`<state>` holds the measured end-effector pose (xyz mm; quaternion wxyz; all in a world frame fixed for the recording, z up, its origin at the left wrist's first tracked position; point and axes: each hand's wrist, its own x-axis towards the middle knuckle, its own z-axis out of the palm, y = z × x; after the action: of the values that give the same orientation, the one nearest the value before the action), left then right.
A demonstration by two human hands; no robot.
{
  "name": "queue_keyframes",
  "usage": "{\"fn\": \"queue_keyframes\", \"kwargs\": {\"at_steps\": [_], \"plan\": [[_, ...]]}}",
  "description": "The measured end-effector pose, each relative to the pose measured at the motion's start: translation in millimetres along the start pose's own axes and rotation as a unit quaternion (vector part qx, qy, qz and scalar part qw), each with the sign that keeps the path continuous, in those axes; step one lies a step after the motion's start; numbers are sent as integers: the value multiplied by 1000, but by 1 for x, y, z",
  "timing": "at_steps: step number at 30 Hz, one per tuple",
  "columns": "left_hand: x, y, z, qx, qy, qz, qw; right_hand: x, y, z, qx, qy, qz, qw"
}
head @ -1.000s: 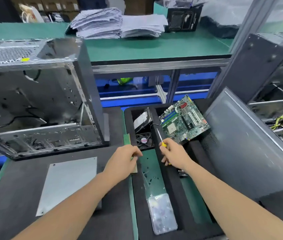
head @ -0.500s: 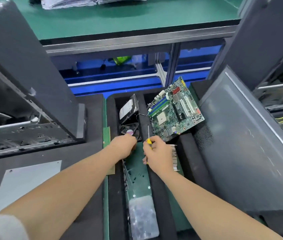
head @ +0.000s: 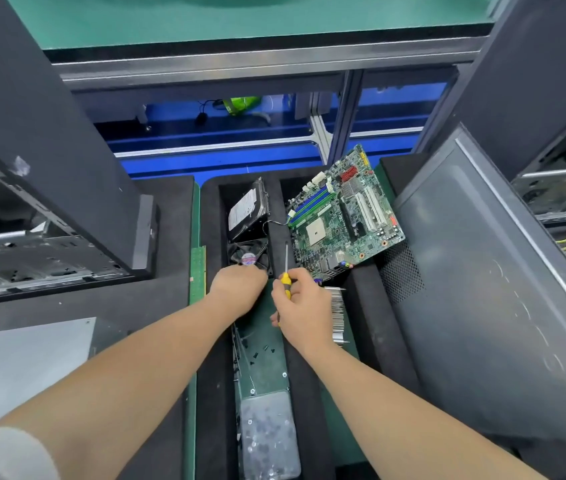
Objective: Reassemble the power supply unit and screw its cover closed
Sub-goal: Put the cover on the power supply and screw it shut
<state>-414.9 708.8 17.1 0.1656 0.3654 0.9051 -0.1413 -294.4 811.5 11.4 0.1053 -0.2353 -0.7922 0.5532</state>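
My right hand [head: 304, 308] grips a yellow-handled screwdriver [head: 286, 280], its shaft pointing away from me along the black foam divider. My left hand [head: 238, 289] reaches down into the tray slot just below a black fan [head: 247, 252]; its fingertips are hidden under the hand. Several loose black screws [head: 260, 353] lie on the green strip near both wrists. A clear packet of screws [head: 269, 434] lies closer to me in the same slot. A flat grey metal plate [head: 28, 362] rests on the black mat at lower left.
A hard drive [head: 248, 211] leans in the slot behind the fan. A green motherboard [head: 343, 216] lies tilted at the right, with a finned heatsink [head: 337, 315] below it. An open computer case [head: 49, 174] stands left; a grey side panel [head: 482, 292] leans right.
The view has dropped and moved closer to the tray. Both hands have moved forward toward the fan, and my left hand has dipped into the slot beneath it.
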Motion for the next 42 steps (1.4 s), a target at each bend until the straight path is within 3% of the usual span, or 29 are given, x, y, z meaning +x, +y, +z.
{"fn": "queue_keyframes", "kwargs": {"at_steps": [3, 7, 14, 19, 24, 32, 42], "plan": [[-4, -10, -8, -181, 61, 3, 982, -1, -3, -1, -11, 5, -3, 1000], [-29, -30, -31, -399, 142, -33, 905, -2, -6, -1, -33, 8, -9, 999], [-101, -91, -62, -502, 221, -92, 831, -4, -38, -2, -16, -80, -2, 997], [-172, -143, -58, -584, 229, -120, 769, -20, -108, 21, 66, -155, -72, 983], [-241, -181, -46, -624, 299, -131, 710, -44, -158, 51, 9, -203, -146, 968], [-292, -213, -21, -623, 327, -122, 701, -74, -192, 95, -103, -224, -198, 949], [-298, -228, -9, -535, 330, -99, 771, -92, -207, 106, -157, -197, -184, 950]]}}
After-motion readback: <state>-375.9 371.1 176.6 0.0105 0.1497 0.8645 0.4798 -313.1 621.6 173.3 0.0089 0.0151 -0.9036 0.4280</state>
